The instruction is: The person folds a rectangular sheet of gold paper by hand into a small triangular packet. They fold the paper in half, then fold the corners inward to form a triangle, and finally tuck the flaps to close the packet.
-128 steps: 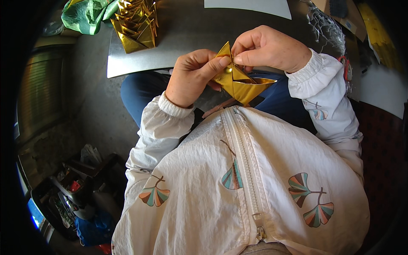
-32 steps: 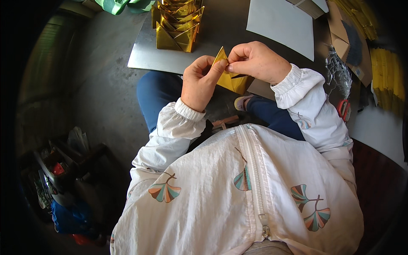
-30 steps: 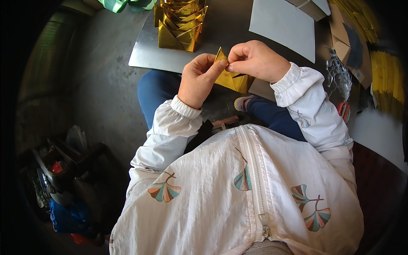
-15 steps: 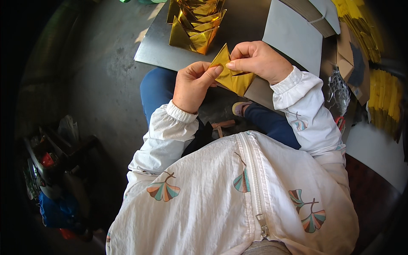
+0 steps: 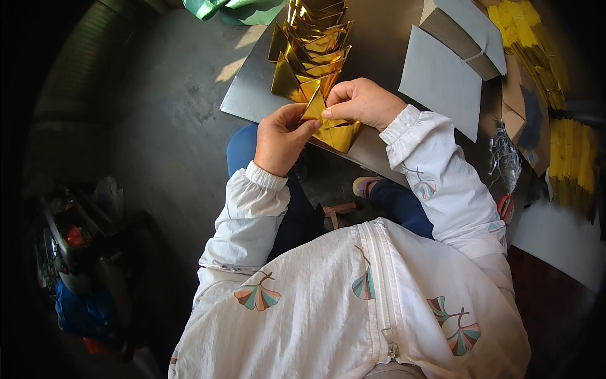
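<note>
Between my two hands is a folded piece of gold foil paper point(image 5: 338, 136), its pointed tip facing away from me and its lower corner toward my lap. My left hand point(image 5: 281, 138) is closed, thumb and fingers pinching the paper's left side. My right hand point(image 5: 367, 106) pinches its upper right part near the middle, thumb on the face of the fold. Just beyond, a row of similar folded gold paper pieces point(image 5: 315, 57), nested one into another, stands on the metal tabletop point(image 5: 249, 95). The held piece is close in front of the nearest one in that row.
White sheets point(image 5: 439, 79) and a banded stack of paper point(image 5: 464, 38) lie at the right of the table. Farther right are bundles of yellow paper point(image 5: 571, 155), a brown box point(image 5: 512, 95) and red-handled scissors point(image 5: 506, 207). A dark cart point(image 5: 82, 221) with odds and ends stands at left.
The held gold paper has come closer to the nested row, so the two nearly meet in view. My right hand has shifted left and slightly toward me. The whole view has shifted somewhat.
</note>
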Motion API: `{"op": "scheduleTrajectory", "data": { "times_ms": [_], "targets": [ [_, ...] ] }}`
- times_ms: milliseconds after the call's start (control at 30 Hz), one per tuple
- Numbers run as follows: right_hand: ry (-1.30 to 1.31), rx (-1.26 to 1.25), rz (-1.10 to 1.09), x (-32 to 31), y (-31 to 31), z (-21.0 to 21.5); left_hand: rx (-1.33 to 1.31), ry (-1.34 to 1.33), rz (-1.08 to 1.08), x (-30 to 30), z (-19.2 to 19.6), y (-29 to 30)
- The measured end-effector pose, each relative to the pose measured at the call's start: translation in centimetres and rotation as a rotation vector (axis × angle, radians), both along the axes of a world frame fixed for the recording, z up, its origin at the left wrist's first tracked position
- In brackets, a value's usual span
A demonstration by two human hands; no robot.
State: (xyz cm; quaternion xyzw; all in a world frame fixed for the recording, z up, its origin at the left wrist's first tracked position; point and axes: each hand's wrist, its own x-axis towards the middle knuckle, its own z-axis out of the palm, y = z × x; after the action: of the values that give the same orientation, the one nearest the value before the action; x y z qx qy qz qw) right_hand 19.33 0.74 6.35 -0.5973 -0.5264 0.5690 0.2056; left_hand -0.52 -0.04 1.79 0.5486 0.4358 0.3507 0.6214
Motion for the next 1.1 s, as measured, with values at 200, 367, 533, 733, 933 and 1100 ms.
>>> {"op": "scheduleTrajectory", "data": {
  "times_ms": [200, 367, 533, 733, 933, 1100],
  "targets": [
    [-0.13, 0.099, 0.063, -3.0, 4.9, -0.3, 0.208, -0.022, 0.283, -1.2, -0.5, 1.0],
    [-0.432, 0.15, 0.064, -4.5, 7.3, -0.4, 0.881, 0.651, 0.353, -0.4, -0.8, 1.3],
    [-0.602, 0.289, -0.005, -4.9, 6.6, -1.9, 0.735, 0.955, -0.005, 1.5, -2.2, 0.0],
    [-0.644, 0.577, -0.072, -4.5, 3.7, -2.2, 0.85, 1.023, 0.011, 1.5, -3.3, -0.1],
    [-0.815, 0.93, 0.033, -4.6, -4.6, -4.2, 0.773, 1.091, -0.046, 1.6, -2.4, 0.1],
    [-0.836, 0.787, 0.028, -3.9, -5.9, -6.2, 0.9, 0.944, -0.039, -0.1, -1.1, 2.1]
  ]
}}
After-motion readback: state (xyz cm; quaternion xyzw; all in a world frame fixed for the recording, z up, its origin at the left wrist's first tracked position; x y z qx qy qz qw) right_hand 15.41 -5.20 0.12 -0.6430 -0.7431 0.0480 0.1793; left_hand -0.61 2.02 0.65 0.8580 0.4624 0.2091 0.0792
